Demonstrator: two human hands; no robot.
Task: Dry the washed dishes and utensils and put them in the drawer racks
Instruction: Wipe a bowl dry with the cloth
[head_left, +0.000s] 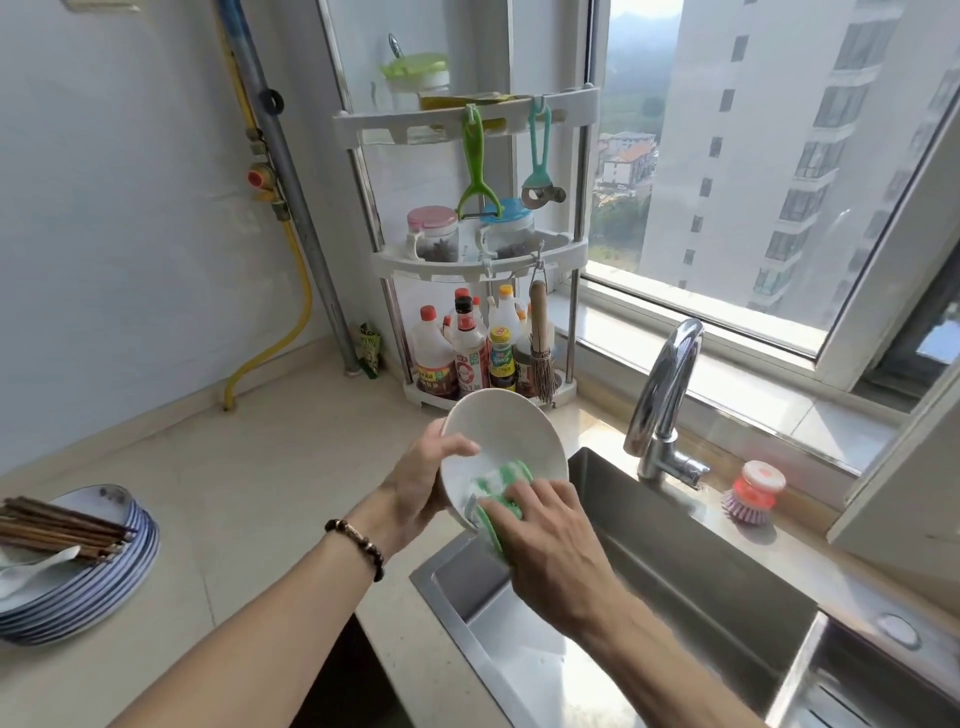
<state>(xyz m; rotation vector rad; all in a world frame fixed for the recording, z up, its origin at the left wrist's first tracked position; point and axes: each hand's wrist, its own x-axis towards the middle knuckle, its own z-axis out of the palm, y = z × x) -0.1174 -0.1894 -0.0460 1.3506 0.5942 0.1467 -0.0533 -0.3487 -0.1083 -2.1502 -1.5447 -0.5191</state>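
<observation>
A white bowl (506, 431) is held tilted over the left edge of the steel sink (691, 582). My left hand (421, 478) grips its left rim, thumb inside the bowl. My right hand (545, 540) presses a green and white cloth (501, 480) into the bowl's lower inside; its fingers curl over the cloth. At the far left of the counter stands a stack of blue-rimmed plates (98, 582) with brown chopsticks (57, 530) and a white spoon (31, 566) lying on top.
A chrome faucet (665, 395) rises behind the sink, with a pink dish brush (753, 493) beside it. A white corner shelf (467, 260) with bottles, jars and hanging tools stands behind the bowl. Yellow and grey pipes run down the wall at left.
</observation>
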